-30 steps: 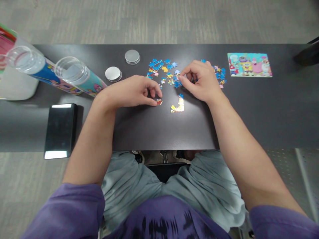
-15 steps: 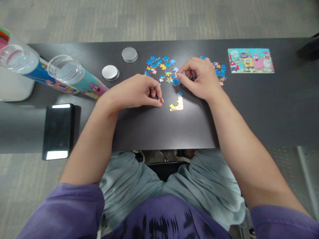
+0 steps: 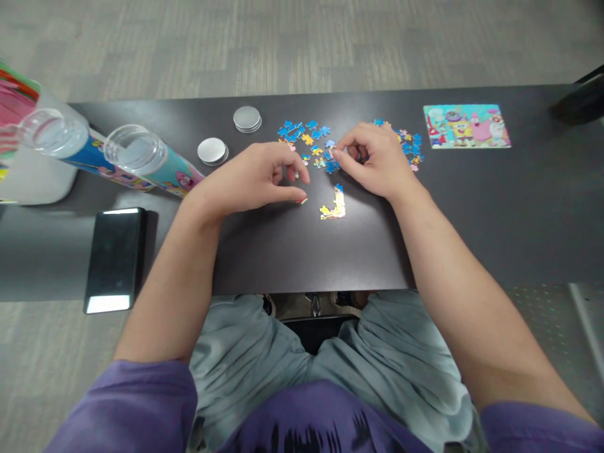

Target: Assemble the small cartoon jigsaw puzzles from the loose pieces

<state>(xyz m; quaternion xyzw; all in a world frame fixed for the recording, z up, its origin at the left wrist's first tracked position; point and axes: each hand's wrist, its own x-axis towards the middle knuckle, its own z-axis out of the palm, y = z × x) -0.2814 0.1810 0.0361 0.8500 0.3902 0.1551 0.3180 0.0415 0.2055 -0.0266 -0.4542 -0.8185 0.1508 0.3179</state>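
Observation:
My left hand (image 3: 264,175) is open over the table, thumb and forefinger apart. Under its thumb tip lies a small red puzzle piece (image 3: 302,201). My right hand (image 3: 375,158) is closed in a pinch at the edge of the loose pieces, its fingertips on a pinkish-blue puzzle piece (image 3: 331,145) that they partly hide. Between the hands and nearer to me rests an L-shaped joined section (image 3: 338,204), mostly yellow with a blue tip. Loose blue and yellow puzzle pieces (image 3: 307,139) spread beyond the hands, and more blue pieces (image 3: 413,146) show right of my right hand.
A cartoon picture card (image 3: 467,127) lies at the right. Two stacks of round lids, a farther stack (image 3: 246,117) and a nearer stack (image 3: 211,151), sit left of the pieces. Clear-ended printed tubes (image 3: 163,165) and a black phone-like device (image 3: 116,258) are farther left.
My left thumb and forefinger have parted, and the red piece now lies under the thumb. My right hand keeps its pinch in nearly the same spot. The whole view has shifted slightly.

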